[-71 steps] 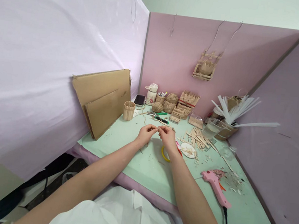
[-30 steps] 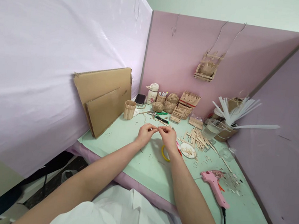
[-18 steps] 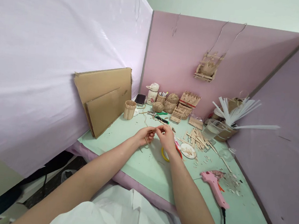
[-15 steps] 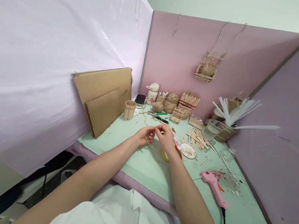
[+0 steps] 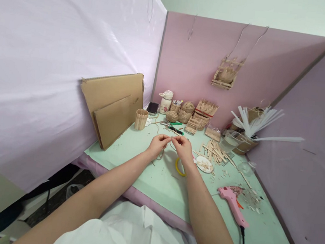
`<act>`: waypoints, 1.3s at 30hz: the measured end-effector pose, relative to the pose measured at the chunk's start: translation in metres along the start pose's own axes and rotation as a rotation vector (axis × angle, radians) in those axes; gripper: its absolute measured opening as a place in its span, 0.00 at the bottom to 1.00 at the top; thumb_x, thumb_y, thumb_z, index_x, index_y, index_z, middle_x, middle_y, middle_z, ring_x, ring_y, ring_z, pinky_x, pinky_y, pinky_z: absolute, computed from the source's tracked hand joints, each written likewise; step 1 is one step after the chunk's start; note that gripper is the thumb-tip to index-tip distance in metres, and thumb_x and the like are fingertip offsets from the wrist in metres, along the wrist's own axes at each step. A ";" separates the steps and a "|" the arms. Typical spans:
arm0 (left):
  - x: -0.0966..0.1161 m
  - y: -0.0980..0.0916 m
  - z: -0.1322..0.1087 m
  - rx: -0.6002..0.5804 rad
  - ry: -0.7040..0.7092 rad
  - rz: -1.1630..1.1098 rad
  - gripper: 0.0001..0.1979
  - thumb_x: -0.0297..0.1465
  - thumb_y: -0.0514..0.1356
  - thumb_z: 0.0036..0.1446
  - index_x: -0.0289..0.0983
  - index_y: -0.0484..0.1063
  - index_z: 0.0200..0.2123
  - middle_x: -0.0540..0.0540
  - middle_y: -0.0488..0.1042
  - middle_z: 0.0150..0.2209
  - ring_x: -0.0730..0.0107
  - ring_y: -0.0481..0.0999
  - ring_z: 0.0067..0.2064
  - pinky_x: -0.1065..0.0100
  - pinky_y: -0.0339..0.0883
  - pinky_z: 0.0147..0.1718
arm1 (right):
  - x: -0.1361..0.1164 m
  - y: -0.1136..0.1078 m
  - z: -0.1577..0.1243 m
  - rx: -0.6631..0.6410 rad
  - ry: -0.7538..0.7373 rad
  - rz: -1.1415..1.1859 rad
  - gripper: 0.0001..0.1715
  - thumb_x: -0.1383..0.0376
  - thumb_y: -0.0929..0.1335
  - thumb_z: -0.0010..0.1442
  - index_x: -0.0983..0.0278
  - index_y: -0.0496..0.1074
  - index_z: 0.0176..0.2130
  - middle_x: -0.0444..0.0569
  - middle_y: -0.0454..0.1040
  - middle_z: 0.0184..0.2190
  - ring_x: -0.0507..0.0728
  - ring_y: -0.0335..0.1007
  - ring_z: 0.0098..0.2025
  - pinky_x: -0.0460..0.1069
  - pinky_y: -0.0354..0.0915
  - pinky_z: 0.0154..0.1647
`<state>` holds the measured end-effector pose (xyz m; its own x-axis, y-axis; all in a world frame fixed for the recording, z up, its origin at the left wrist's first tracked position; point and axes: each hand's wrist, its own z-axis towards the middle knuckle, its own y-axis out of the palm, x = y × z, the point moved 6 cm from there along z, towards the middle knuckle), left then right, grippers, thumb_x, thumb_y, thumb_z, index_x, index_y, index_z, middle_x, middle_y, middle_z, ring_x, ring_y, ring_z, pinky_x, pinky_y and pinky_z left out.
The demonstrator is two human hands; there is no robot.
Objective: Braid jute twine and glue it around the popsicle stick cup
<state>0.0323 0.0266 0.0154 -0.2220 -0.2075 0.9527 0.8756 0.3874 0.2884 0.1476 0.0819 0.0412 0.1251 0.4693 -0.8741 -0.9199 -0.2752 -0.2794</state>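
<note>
Over the middle of the table, my left hand (image 5: 158, 145) and my right hand (image 5: 182, 147) meet fingertip to fingertip. Both pinch a thin brown twine (image 5: 161, 155), which forms a small loop between them and trails below my left hand. Under my right wrist lie scissors (image 5: 179, 168), of which a yellow handle ring shows; the rest is mostly hidden. Beyond my hands lie pliers (image 5: 176, 130) with dark and green handles. A ball of twine (image 5: 171, 116) rests farther back.
A wooden-stick cup (image 5: 140, 120) stands by cardboard sheets (image 5: 118, 111) on the left. To the right are loose sticks (image 5: 215, 151), a white dish (image 5: 204, 170), a plastic cup (image 5: 231, 141) and a pink glue gun (image 5: 234, 206) with its cord. A stick-built piece (image 5: 228, 74) hangs at the back.
My right hand has shifted slightly right and turned, and its fingertips now face my left hand's. A small twine loop shows between them. The red scissor handle is now covered.
</note>
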 end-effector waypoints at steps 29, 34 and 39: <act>-0.006 0.010 -0.004 -0.145 -0.047 0.075 0.19 0.39 0.68 0.37 0.33 0.76 0.32 0.50 0.70 0.23 0.80 0.59 0.22 0.73 0.51 0.22 | 0.014 -0.026 0.006 0.188 0.217 0.282 0.21 0.48 0.66 0.49 0.64 0.70 0.28 0.43 0.65 0.20 0.51 0.58 0.23 0.46 0.55 0.23; -0.008 0.009 -0.002 -0.149 -0.029 0.068 0.20 0.40 0.67 0.38 0.33 0.76 0.33 0.49 0.71 0.24 0.80 0.61 0.23 0.73 0.52 0.23 | 0.017 -0.019 0.004 0.088 0.274 0.179 0.28 0.42 0.63 0.50 0.64 0.71 0.24 0.47 0.68 0.21 0.52 0.60 0.23 0.47 0.55 0.22; -0.005 0.011 -0.004 -0.186 0.028 0.149 0.16 0.38 0.65 0.42 0.33 0.76 0.33 0.47 0.75 0.28 0.77 0.64 0.26 0.72 0.57 0.27 | 0.020 -0.005 -0.001 -0.148 0.367 0.109 0.28 0.42 0.65 0.48 0.65 0.71 0.25 0.48 0.70 0.23 0.53 0.63 0.26 0.46 0.55 0.23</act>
<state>0.0441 0.0283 0.0136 -0.0742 -0.1862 0.9797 0.9624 0.2442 0.1193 0.1552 0.0920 0.0245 0.1789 0.1078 -0.9779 -0.8751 -0.4369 -0.2082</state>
